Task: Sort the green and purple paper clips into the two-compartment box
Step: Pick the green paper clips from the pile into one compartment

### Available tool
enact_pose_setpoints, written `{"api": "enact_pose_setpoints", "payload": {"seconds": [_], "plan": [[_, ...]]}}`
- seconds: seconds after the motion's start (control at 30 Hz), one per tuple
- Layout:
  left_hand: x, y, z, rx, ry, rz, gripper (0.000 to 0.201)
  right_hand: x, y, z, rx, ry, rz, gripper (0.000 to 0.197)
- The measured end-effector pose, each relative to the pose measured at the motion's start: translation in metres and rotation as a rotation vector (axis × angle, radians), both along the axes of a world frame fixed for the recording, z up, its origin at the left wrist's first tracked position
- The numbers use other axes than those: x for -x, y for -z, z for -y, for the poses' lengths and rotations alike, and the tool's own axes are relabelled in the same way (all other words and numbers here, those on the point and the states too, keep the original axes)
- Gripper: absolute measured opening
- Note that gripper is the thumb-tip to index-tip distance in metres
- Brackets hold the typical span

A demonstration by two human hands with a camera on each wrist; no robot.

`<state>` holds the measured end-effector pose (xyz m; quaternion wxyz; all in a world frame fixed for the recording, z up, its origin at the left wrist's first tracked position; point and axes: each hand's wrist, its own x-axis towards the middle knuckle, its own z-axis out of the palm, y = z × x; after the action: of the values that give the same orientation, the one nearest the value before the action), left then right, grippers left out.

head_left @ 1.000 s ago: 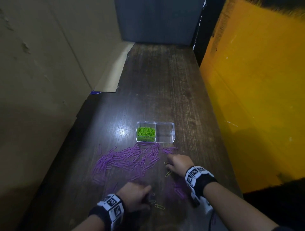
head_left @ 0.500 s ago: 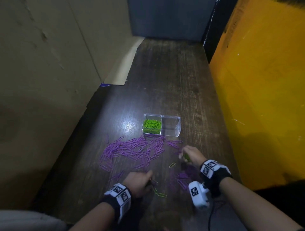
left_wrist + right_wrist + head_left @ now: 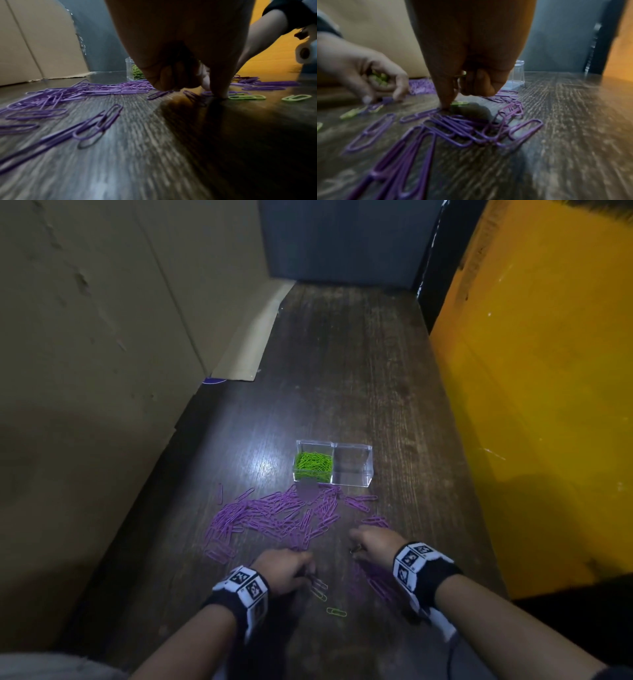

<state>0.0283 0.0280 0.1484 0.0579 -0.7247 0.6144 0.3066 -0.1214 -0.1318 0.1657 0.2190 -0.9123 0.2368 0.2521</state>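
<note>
Both hands are working low over the dark wooden table (image 3: 342, 364), fingers curled downward. Her or his left hand (image 3: 282, 571) is curling loosely around a small bunch of green clips (image 3: 379, 79), visible inside the palm from the right wrist view, while its fingertips (image 3: 221, 93) are touching the tabletop among loose clips. Right beside those fingertips, two green paper clips (image 3: 247, 97) are lying flat, and another green clip (image 3: 336, 612) is lying nearer the person, apart from the hand.

Over on the other side, the right hand (image 3: 376, 542) is also curling its fingers in, with something green-gold tucked between them; I cannot tell exactly what. Its extended finger (image 3: 445, 100) is pressing down at the table, touching the end of one green clip (image 3: 459, 103) at the edge of a cluster of purple clips (image 3: 462, 127).

Ahead of both hands, a big scatter of purple paper clips (image 3: 270, 515) is spreading across the table, reaching up to the front wall of the clear two-compartment box (image 3: 352, 470). That box is sitting upright beyond the pile, its left compartment holding a heap of green paper clips (image 3: 314, 463) and its right compartment showing only clear plastic. Cardboard panels (image 3: 102, 320) are standing along the left and an orange wall (image 3: 534, 405) along the right.
</note>
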Motion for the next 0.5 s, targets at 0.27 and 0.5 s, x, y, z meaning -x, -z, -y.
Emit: {"api": "enact_pose_setpoints", "payload": {"seconds": [0.27, 0.5], "plan": [[-0.024, -0.007, -0.009, 0.101, -0.275, 0.018, 0.024, 0.004, 0.000, -0.002, -0.226, 0.191, 0.234, 0.016], [0.004, -0.009, 0.004, 0.040, -0.006, 0.030, 0.054, 0.029, -0.001, -0.035, -0.204, 0.126, 0.133, 0.024]]}}
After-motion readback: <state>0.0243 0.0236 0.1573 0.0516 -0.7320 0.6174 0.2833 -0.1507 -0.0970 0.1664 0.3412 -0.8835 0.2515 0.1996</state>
